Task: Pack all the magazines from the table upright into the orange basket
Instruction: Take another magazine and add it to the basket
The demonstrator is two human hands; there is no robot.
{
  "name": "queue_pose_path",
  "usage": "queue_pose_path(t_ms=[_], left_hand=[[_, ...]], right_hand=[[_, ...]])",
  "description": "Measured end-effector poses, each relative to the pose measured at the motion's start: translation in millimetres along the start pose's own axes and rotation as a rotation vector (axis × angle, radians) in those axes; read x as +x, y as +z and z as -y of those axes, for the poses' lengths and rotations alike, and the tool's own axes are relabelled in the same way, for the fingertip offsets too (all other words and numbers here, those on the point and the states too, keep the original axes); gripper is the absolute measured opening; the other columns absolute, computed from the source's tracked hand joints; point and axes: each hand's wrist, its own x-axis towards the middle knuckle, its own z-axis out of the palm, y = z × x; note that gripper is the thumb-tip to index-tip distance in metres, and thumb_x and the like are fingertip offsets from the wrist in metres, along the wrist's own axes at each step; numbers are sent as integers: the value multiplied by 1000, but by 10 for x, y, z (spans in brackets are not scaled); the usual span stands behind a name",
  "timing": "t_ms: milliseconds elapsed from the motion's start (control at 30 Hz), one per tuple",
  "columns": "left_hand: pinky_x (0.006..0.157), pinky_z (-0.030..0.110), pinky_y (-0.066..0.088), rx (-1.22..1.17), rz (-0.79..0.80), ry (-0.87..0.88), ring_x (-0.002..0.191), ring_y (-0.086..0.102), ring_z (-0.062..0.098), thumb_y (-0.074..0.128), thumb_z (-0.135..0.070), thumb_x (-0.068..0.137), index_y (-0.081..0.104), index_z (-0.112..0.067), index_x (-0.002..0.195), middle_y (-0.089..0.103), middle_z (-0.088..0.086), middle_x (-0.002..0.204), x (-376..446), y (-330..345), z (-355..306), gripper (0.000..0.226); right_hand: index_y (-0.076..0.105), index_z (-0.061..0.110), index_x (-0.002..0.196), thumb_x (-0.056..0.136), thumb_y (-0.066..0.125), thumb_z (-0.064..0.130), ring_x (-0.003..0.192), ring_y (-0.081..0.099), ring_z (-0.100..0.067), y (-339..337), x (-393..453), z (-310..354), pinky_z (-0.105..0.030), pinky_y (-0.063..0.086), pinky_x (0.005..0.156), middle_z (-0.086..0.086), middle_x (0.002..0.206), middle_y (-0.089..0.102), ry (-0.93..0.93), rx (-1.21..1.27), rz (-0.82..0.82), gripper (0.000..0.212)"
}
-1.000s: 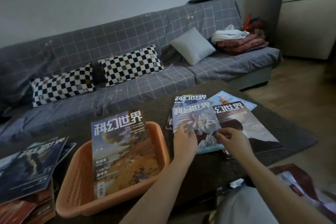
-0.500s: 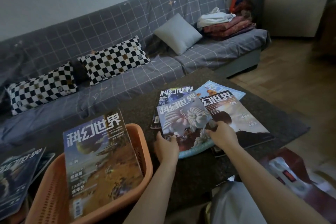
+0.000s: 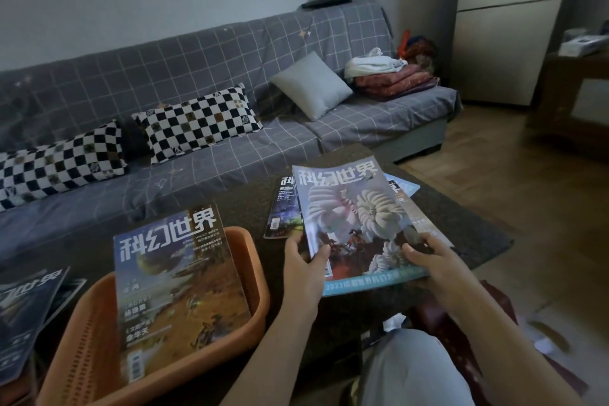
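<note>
We have the shell-cover magazine (image 3: 356,224) gripped by its near edge in both hands, the left hand (image 3: 304,260) pinching the near-left corner with thumb on the cover, the right hand (image 3: 435,262) curled round the near-right corner, and its far end is tilted up off the pile at the table's (image 3: 461,224) right end. The orange basket (image 3: 260,277) sits at the near edge toward the left, with one desert-cover magazine (image 3: 174,280) already leaning in it rather than standing straight. We judge the main risk to be that lean: sliding our copy in front could tip both flat, or the leaning one could slide down under the added weight. A limp magazine held only at one edge may also sag and catch the basket rim. Lifting may drag the copies beneath; a dark magazine (image 3: 283,208) and a light blue one (image 3: 403,186) poke out from under ours, and we cannot tell how many lie there. More magazines (image 3: 23,313) at the table's left end are cut off by the frame. The room is dim, so the basket's floor and the far fingers of both hands stay hidden.
</note>
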Motion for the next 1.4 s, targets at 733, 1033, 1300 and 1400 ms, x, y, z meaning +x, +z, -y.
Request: queue_pose_path(t_ms=[733, 1033, 1300, 1400], left_hand=[[64, 37, 62, -41, -369, 195, 74, 74, 12, 70, -33, 86, 57, -34, 116, 74, -11, 91, -315, -2342, -73, 32], [73, 40, 60, 195, -410, 51, 84, 69, 15, 71, -21, 86, 55, -32, 99, 68, -5, 97, -261, -2696, 83, 23], [54, 24, 53, 390, -422, -49, 70, 70, 11, 70, -20, 87, 59, -20, 108, 71, -2, 88, -240, -2740, 167, 24], [44, 16, 45, 467, -444, -22, 61, 68, 5, 68, -23, 88, 61, -24, 104, 71, -5, 80, -264, -2726, 161, 18]], right_hand=[[51, 12, 116, 84, 64, 1, 96, 65, -26, 2111, -749, 67, -46, 52, 89, -11, 106, 67, -211, -282, 420, 36], [46, 25, 101, 84, 66, 13, 78, 59, -13, 2632, -636, -399, -28, 49, 62, 1, 101, 60, -323, -722, 356, 29], [53, 7, 98, 84, 61, 22, 64, 54, -15, 2679, -612, -558, -24, 38, 49, -4, 77, 57, -442, -979, 251, 23], [56, 8, 97, 82, 61, 21, 68, 58, -15, 2702, -641, -553, -24, 44, 52, -4, 83, 60, -494, -1015, 206, 20]])
